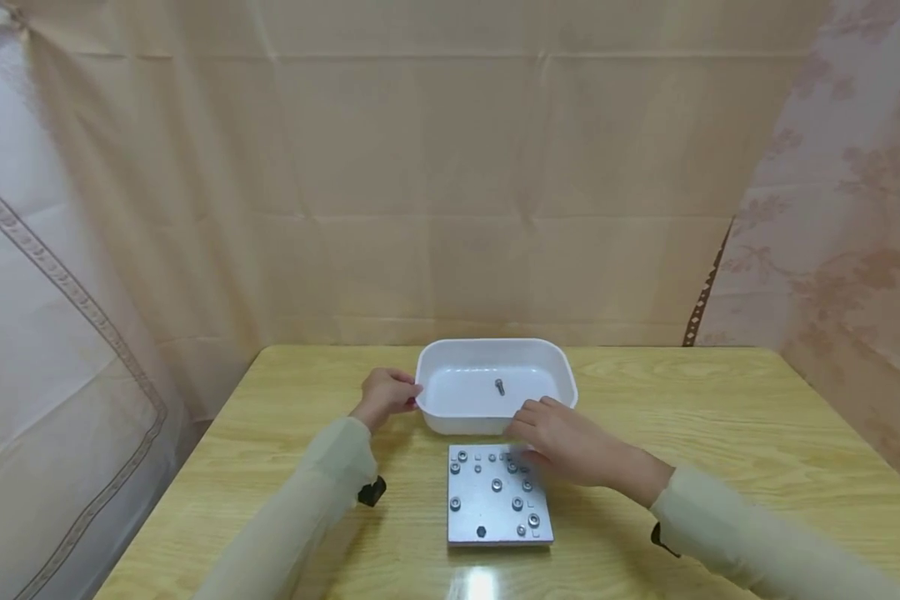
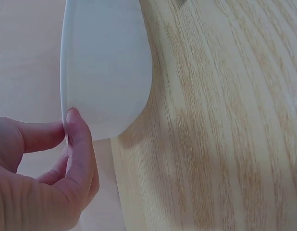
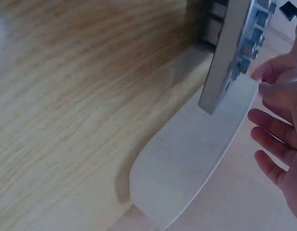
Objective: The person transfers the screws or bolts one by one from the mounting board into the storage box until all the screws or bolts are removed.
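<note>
Two hands at work. Left hand (image 1: 386, 393) pinches the left end of a white tray (image 1: 465, 424) between thumb and fingers. Right hand (image 1: 562, 442) hovers over the tray's near right corner and the plate, fingers loosely bent and apart; no thing seen between them. Lone screw (image 1: 499, 387) lies on the tray floor. Metal plate (image 1: 468, 523), studded with bolts (one dark hole, maybe vacant), sits just nearer on the table (image 1: 720, 417). Judgement: tray steadied while the right hand sorts screws; next move calls for a fine fingertip pinch.

White tray (image 1: 461, 425), yellow wood-grained table (image 1: 682, 400)
</note>
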`<state>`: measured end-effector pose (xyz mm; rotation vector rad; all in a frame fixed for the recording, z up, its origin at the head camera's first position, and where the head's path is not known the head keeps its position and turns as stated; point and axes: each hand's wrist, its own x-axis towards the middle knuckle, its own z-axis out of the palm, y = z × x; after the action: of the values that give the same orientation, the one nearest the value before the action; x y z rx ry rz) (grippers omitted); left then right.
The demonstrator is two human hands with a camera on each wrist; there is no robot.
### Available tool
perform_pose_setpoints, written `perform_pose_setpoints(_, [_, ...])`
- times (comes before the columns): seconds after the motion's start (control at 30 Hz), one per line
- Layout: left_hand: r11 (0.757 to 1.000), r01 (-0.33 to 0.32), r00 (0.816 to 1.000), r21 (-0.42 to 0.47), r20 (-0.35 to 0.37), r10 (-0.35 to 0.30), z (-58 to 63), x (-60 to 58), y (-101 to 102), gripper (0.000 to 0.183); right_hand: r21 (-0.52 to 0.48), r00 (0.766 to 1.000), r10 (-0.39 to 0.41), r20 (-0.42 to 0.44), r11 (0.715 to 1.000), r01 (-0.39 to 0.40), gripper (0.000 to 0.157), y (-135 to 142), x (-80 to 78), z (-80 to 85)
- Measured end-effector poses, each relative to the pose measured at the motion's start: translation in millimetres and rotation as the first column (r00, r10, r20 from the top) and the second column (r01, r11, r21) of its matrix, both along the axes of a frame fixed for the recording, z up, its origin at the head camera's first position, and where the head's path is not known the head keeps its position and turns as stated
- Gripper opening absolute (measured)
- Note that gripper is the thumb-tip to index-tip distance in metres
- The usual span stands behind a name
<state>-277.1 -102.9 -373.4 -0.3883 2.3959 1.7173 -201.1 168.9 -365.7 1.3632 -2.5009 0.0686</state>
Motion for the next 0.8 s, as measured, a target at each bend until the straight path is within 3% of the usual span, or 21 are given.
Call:
perform_pose_setpoints(0.47, [1.000,-0.028,1.000,0.004,0.008,0.028,0.9,2.3,-1,0.021,0.125,0.994,0.082,-0.073,0.990,-0.073,0.029,-5,22.0,-0.9])
perform_pose_setpoints(0.8, [1.000,-0.022,1.000,0.016,0.000,0.022,-1.2,-0.2,0,0.022,0.116,0.988,0.126,-0.088,0.986,-0.116,0.021,-6,28.8,-6.0])
